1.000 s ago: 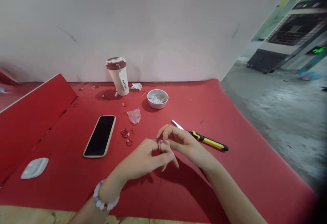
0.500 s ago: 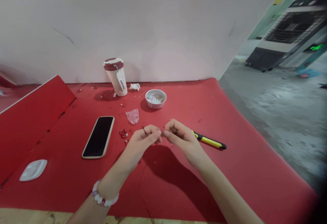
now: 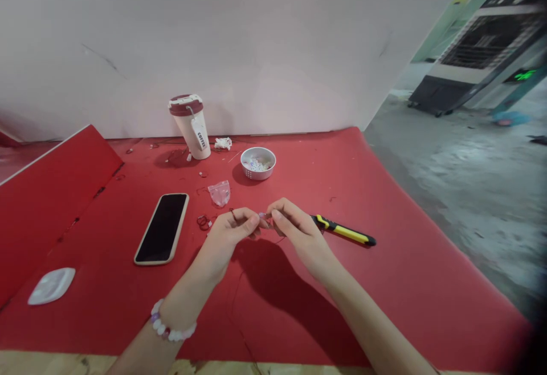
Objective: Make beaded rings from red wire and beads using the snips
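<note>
My left hand [image 3: 231, 235] is closed in a pinch, its fingertips at a small pale purple bead [image 3: 262, 215]. Facing it, my right hand [image 3: 299, 232] pinches a thin dark cord just beside the bead; the fingers partly hide it. Both hands hover over the red table cover [image 3: 410, 284]. A faint dark red thread [image 3: 233, 301] trails over the cover below them. Behind my left hand lie a small clear zip bag [image 3: 220, 193] and some red cord loops [image 3: 203, 223]. A yellow and black utility knife [image 3: 348, 233] rests beside my right hand.
A white perforated bowl [image 3: 258, 172] with beads stands beyond my hands. Left of it are a coffee cup [image 3: 194, 133] and a crumpled white scrap [image 3: 223, 143]. A phone [image 3: 162, 229] and a white dish [image 3: 52, 286] lie at left. A pale panel [image 3: 256, 50] closes the back.
The fingertips have parted slightly, and the pale purple bead now shows between them. Both hands sit a little farther left in view, as the whole scene has shifted slightly.
</note>
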`<state>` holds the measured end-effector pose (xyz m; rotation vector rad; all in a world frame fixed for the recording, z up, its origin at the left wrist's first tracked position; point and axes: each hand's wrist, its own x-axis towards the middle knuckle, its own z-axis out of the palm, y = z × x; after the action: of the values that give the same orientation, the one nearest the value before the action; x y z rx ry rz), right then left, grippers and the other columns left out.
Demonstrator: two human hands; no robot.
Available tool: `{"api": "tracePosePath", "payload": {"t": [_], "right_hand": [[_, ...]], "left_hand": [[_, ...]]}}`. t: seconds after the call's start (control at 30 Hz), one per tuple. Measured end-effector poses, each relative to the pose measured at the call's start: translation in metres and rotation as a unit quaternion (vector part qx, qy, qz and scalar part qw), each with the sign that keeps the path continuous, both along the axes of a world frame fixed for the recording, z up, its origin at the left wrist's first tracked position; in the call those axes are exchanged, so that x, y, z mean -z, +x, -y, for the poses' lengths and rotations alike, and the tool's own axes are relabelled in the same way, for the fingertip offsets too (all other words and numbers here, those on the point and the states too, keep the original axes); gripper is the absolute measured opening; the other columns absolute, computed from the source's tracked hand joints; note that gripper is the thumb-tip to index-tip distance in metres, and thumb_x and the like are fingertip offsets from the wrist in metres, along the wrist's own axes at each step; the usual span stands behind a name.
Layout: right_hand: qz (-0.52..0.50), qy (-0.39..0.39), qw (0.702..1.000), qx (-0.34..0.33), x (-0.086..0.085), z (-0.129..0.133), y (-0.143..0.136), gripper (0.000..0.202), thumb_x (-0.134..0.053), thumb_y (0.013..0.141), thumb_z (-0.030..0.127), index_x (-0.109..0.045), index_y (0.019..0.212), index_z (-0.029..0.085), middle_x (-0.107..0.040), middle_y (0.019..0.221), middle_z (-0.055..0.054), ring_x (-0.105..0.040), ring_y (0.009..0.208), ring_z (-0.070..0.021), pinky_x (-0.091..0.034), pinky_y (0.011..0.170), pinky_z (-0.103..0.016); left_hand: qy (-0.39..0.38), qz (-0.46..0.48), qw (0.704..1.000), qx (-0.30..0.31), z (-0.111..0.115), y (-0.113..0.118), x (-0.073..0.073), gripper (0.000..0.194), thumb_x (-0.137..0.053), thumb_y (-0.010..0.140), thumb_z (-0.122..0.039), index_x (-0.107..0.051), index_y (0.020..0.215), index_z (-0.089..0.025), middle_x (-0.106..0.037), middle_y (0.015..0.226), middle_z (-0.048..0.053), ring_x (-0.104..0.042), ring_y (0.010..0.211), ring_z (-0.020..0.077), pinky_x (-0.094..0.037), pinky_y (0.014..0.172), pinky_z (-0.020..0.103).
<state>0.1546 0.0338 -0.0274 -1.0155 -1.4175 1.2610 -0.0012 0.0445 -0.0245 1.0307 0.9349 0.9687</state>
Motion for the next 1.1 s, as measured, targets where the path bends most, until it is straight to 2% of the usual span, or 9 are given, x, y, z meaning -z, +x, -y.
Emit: {"api": "tracePosePath", "payload": {"t": [0.17,0.33,0.47,0.63,0.8,1.1], "right_hand": [[-0.036,-0.023,0.999,-0.005,-0.001,0.000,0.001,0.024,-0.044,0.091,0.034,-0.045,0.071,0.021,-0.035,0.067,0.004,-0.031,0.062,-0.0113,-0.027,0.059,-0.026],[-0.148,-0.122,0.980,-0.057,0.003,0.000,-0.001,0.025,-0.049,0.088,0.038,-0.050,0.071,0.019,-0.026,0.060,0.006,-0.023,0.055,-0.0100,-0.021,0.054,-0.027],[-0.206,-0.159,0.963,-0.066,0.005,0.001,-0.008,0.024,-0.052,0.087,0.038,-0.051,0.074,0.018,-0.039,0.059,0.005,-0.035,0.055,-0.0098,-0.028,0.057,-0.027],[-0.227,-0.176,0.954,-0.085,0.005,0.001,-0.009,0.024,-0.052,0.087,0.037,-0.050,0.071,0.019,-0.053,0.061,0.002,-0.049,0.057,-0.0117,-0.036,0.063,-0.028],[-0.237,-0.180,0.949,-0.101,0.005,0.001,-0.007,0.024,-0.053,0.087,0.036,-0.051,0.071,0.019,-0.056,0.061,0.002,-0.052,0.058,-0.0121,-0.038,0.064,-0.028],[-0.199,-0.153,0.964,-0.091,0.003,0.002,-0.010,0.024,-0.052,0.088,0.034,-0.050,0.070,0.019,-0.053,0.062,0.002,-0.052,0.062,-0.0128,-0.041,0.068,-0.029]], "left_hand": [[-0.008,0.010,1.000,0.001,0.000,0.001,0.002,0.018,-0.069,0.074,-0.036,-0.069,0.069,-0.018,-0.065,0.075,0.001,-0.050,0.067,0.0105,-0.038,0.065,0.022],[-0.045,0.049,0.998,-0.001,-0.002,0.001,0.005,0.018,-0.074,0.069,-0.034,-0.069,0.070,-0.017,-0.066,0.077,0.002,-0.055,0.072,0.0118,-0.041,0.071,0.023],[-0.055,0.061,0.997,0.010,-0.004,-0.001,0.008,0.017,-0.071,0.072,-0.031,-0.068,0.071,-0.015,-0.067,0.074,0.003,-0.058,0.071,0.0134,-0.042,0.076,0.027],[-0.043,0.088,0.995,0.014,-0.003,0.001,0.006,0.018,-0.070,0.073,-0.030,-0.063,0.066,-0.015,-0.064,0.062,0.001,-0.058,0.059,0.0139,-0.043,0.069,0.030],[-0.021,0.090,0.996,0.001,-0.001,0.004,0.003,0.019,-0.071,0.072,-0.031,-0.063,0.064,-0.016,-0.064,0.058,0.000,-0.057,0.053,0.0122,-0.044,0.066,0.028],[-0.018,0.105,0.994,0.003,0.001,0.005,0.003,0.022,-0.069,0.074,-0.030,-0.060,0.061,-0.015,-0.060,0.056,-0.001,-0.055,0.051,0.0119,-0.043,0.060,0.027]]}}
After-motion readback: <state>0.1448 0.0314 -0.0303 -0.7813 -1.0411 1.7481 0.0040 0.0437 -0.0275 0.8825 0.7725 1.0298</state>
